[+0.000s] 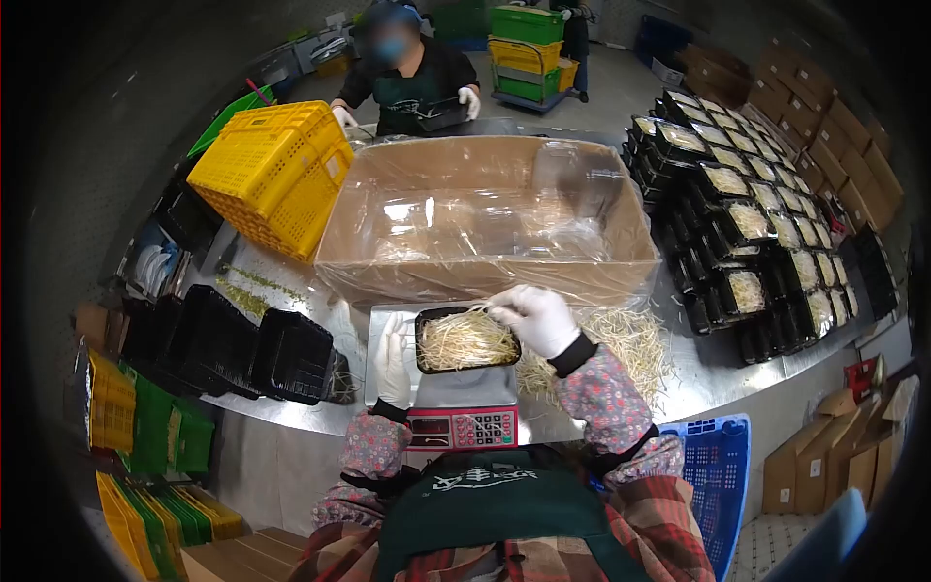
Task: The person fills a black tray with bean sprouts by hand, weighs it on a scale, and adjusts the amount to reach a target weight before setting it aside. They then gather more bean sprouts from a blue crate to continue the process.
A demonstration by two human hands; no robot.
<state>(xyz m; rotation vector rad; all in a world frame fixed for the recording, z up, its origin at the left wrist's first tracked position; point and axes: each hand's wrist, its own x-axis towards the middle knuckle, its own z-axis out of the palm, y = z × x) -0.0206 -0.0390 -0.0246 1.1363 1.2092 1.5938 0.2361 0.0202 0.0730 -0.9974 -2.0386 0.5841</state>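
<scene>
A black tray of bean sprouts (467, 340) rests on the metal plate of a red scale (462, 428). Beside the tray's left edge is my left hand (393, 364), in a white glove, fingers stretched upward and holding nothing. My right hand (538, 320), also gloved, is at the tray's upper right corner, its fingers pinched on some sprouts. Loose sprouts (630, 354) lie in a pile on the steel table (713, 373), to the right of the scale.
A plastic-lined cardboard box (485, 276) stands behind the scale. Empty black trays (291, 354) and yellow crates (272, 175) are on the left, stacked filled trays (747, 223) on the right. A co-worker (412, 82) stands across the table. A blue basket (716, 485) is below right.
</scene>
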